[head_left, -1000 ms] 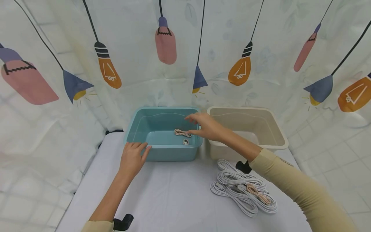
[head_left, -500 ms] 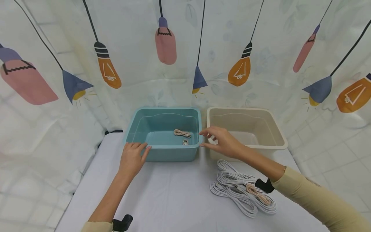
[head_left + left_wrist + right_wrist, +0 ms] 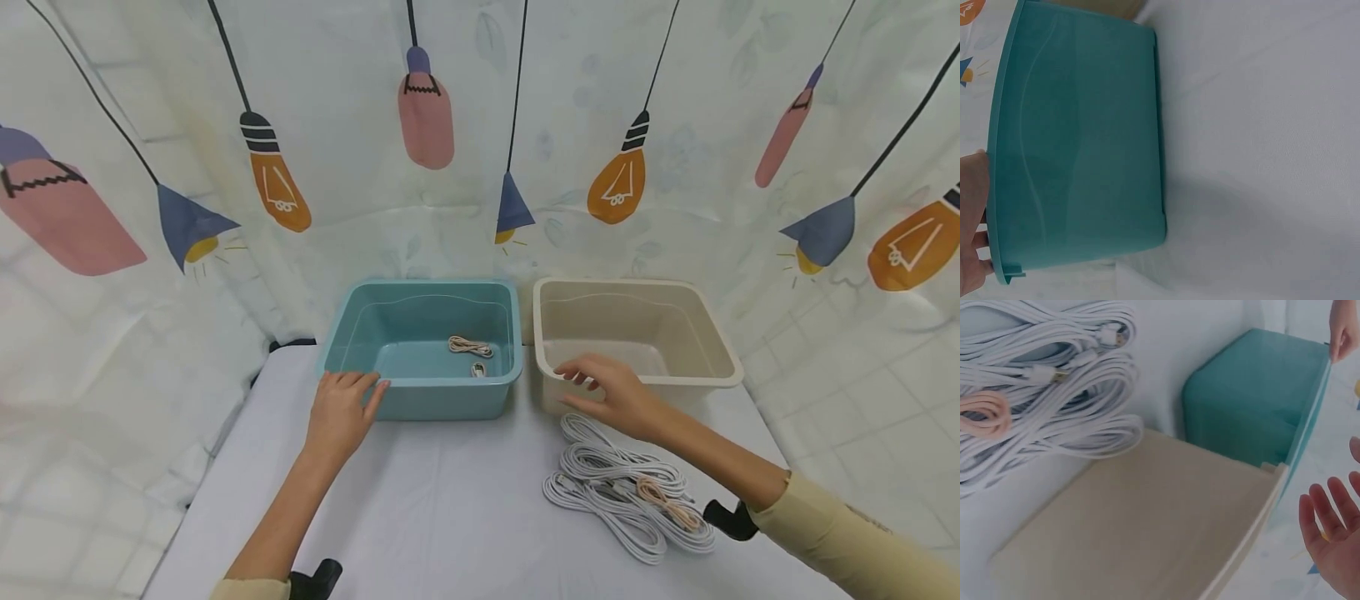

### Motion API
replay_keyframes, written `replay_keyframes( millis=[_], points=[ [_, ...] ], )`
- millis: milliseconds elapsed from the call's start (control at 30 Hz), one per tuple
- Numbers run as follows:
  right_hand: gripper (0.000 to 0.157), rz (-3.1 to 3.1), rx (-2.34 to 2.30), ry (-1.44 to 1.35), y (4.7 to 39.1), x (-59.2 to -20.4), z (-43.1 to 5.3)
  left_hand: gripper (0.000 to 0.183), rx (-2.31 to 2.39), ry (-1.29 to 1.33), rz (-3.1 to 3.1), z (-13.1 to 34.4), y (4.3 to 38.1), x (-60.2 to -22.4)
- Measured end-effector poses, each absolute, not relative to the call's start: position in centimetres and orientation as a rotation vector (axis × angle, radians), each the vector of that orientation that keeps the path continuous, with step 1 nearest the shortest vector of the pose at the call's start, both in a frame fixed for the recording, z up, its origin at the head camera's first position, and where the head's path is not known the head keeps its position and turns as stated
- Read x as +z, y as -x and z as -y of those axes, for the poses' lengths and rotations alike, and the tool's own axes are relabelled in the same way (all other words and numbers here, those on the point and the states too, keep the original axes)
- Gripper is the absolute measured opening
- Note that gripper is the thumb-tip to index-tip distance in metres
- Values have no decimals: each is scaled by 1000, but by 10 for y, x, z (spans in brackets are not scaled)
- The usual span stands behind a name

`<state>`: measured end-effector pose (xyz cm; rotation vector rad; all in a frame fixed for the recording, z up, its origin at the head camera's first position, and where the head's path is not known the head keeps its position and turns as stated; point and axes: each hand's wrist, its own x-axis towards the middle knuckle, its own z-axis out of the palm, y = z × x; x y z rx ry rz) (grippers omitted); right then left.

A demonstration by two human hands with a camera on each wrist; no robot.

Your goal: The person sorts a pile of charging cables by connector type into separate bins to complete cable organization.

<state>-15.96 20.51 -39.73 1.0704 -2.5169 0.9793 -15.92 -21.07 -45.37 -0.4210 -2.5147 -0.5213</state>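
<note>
My left hand (image 3: 341, 417) rests its fingers on the near left rim of a teal plastic bin (image 3: 442, 400); in the left wrist view the fingertips (image 3: 982, 240) sit right at that rim. Inside the bin lie a coiled beige cable (image 3: 470, 347) and a small white coiled piece (image 3: 478, 369). My right hand (image 3: 615, 396) holds nothing, its fingers loosely bent, and overlaps the front rim of a beige bin (image 3: 720, 382). Just below it on the table lie several bundled white cables (image 3: 600, 508), with a peach-coloured cable (image 3: 663, 500) on top.
The two bins stand side by side at the back of a table with a white cloth (image 3: 450, 517). Behind them hangs a white curtain (image 3: 337, 242) printed with lamps and bulbs. A black wrist mount (image 3: 731, 521) sits by the right sleeve.
My right hand has moved from over the teal bin's right side, rightward and toward me, to the front of the beige bin. The left hand has stayed at the teal rim.
</note>
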Motion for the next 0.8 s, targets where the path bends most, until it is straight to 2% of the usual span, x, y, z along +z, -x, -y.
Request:
replay_keyframes(
  millis=[300, 800],
  points=[
    [38, 2476, 954, -1036, 147, -413, -238, 22, -523, 429, 2474, 210, 158, -453],
    [32, 2630, 1087, -1069, 138, -456, -280, 22, -520, 406, 2505, 210, 157, -452]
  ],
)
